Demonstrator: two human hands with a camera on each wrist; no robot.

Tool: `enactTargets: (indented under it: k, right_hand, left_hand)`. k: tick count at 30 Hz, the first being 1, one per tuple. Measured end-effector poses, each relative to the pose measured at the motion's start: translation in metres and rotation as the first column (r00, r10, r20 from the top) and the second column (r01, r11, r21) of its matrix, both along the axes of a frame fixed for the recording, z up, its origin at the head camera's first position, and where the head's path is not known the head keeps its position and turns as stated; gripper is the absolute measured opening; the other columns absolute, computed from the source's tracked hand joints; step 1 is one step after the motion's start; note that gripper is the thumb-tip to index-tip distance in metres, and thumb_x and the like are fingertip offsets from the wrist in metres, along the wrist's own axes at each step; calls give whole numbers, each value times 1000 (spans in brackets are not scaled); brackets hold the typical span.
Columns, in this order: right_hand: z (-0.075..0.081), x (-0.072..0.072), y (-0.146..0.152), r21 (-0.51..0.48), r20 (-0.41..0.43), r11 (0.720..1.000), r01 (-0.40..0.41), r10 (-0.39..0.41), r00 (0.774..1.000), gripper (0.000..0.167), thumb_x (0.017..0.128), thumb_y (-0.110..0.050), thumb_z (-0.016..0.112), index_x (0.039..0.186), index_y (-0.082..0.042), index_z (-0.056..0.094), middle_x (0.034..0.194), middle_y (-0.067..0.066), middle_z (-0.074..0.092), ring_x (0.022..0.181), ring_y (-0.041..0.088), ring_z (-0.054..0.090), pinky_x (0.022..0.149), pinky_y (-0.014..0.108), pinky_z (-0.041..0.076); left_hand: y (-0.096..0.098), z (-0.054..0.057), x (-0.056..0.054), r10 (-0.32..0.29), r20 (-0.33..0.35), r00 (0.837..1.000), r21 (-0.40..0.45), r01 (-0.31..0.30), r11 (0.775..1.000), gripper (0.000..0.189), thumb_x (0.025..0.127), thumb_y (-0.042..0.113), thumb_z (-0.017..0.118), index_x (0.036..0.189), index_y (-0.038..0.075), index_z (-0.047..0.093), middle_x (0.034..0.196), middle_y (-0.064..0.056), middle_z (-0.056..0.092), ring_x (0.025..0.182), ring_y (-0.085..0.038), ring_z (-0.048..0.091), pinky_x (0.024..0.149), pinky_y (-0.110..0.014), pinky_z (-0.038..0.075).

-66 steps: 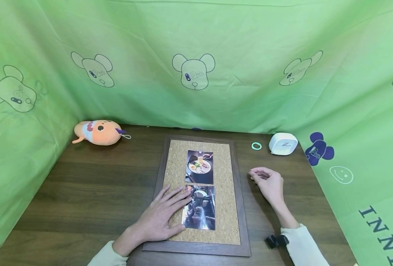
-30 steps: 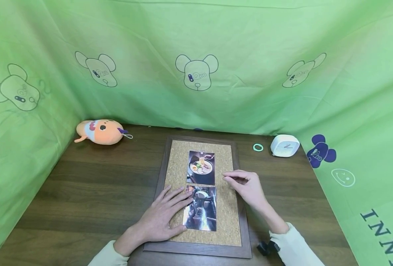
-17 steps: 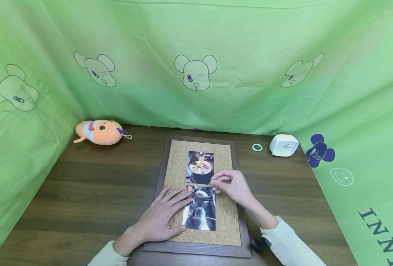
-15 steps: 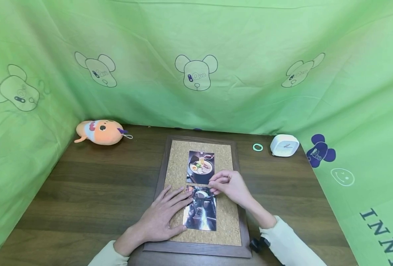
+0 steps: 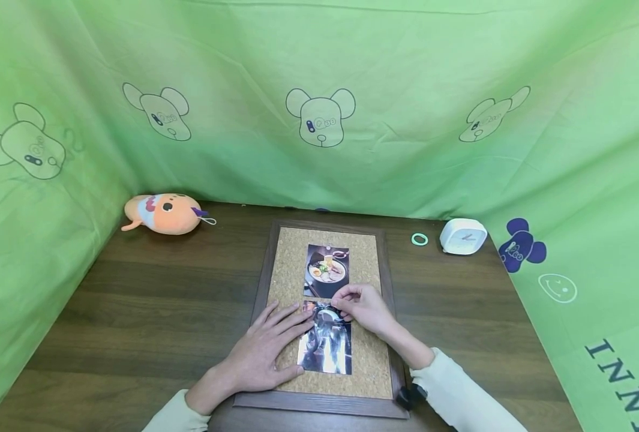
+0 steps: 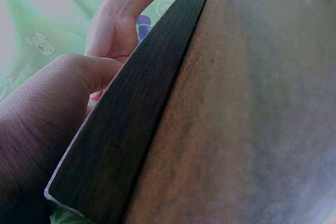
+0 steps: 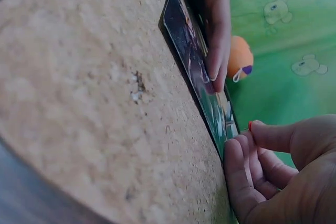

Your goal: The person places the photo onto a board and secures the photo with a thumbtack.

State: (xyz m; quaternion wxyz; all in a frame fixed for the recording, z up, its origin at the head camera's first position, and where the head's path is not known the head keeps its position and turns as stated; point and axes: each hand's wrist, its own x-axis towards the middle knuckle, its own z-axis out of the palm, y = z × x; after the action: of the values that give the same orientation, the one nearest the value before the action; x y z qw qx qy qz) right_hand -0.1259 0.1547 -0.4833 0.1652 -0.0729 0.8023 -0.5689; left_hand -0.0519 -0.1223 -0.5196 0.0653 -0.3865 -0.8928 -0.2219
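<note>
A cork board (image 5: 370,366) in a dark wooden frame lies on the table. My left hand (image 5: 267,354) rests flat on it with spread fingers, its fingertips on the left edge of the lower photo (image 5: 324,354), a glossy dark print. My right hand (image 5: 370,309) is at that photo's top edge. In the right wrist view, its thumb and fingers pinch a red push pin (image 7: 250,126) whose metal point sits close over the photo. Above lies a second photo (image 5: 327,270) of a noodle bowl, with a small pale pin (image 5: 327,248) at its top.
At the back left lies an orange plush toy (image 5: 170,215). A mint-green ring (image 5: 419,239) and a white clock (image 5: 464,237) are at the back right. Green printed cloth (image 5: 319,180) encloses the table's back and sides.
My right hand has come leftward from the table over the board to the lower photo's top edge, still pinching. The left hand and both photos have stayed in place.
</note>
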Motion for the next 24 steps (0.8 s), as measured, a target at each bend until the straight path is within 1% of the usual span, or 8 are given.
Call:
enactTargets:
  k: [4,8,11,15,19,21,24]
  right_hand:
    - [-1,0,-4,70,-45,997,27,-24,999,8,99,-1,78,94,5,79,71,4,70,59,9,60,54,19,57]
    - [-2,0,-8,170,-110,985,35,-17,994,10,98,-5,81,89,-1,81,62,-4,57,52,6,55,48,18,48]
    - [-1,0,-11,230,-147,972,42,-8,989,12,98,-8,82,86,-5,82,60,-8,52,52,5,52,49,19,42]
    - [-1,-1,-14,292,-194,955,60,-3,981,15,98,-10,83,83,-10,83,61,-10,51,55,5,47,54,22,35]
    - [-2,0,-16,338,-237,938,77,5,972,16,98,-11,84,82,-13,83,62,-11,52,57,5,44,54,22,33]
    - [-3,1,-17,355,-264,931,83,14,964,16,98,-11,84,83,-13,82,62,-11,52,56,5,44,53,23,33]
    - [-5,2,-19,386,-279,917,103,10,960,15,98,-11,84,84,-13,82,62,-11,54,55,5,45,52,23,33]
  left_hand:
    - [0,0,0,0,-6,1000,0,0,1000,78,100,61,70,164,18,56,175,1,46,162,-30,40,133,-61,21]
    - [0,0,0,1,-9,1000,-4,-2,1000,78,100,60,71,164,18,56,175,1,46,162,-30,41,133,-61,21]
    - [0,1,0,3,-4,1000,-7,-3,1000,79,98,59,72,164,18,57,175,1,46,162,-30,40,133,-61,20]
    - [0,1,0,4,-4,1000,-14,-4,1000,78,99,59,72,164,18,56,175,1,45,163,-29,40,133,-61,20]
    - [0,1,-1,3,-14,1000,-13,-3,1000,79,99,59,72,164,18,56,176,1,45,162,-30,40,133,-61,21]
    - [0,1,0,2,-19,1000,-11,-2,1000,79,99,59,72,164,18,56,175,0,45,162,-30,40,132,-61,22]
    - [0,0,0,1,-23,1000,-10,-1,1000,79,99,59,71,164,17,56,175,1,46,162,-30,40,132,-61,22]
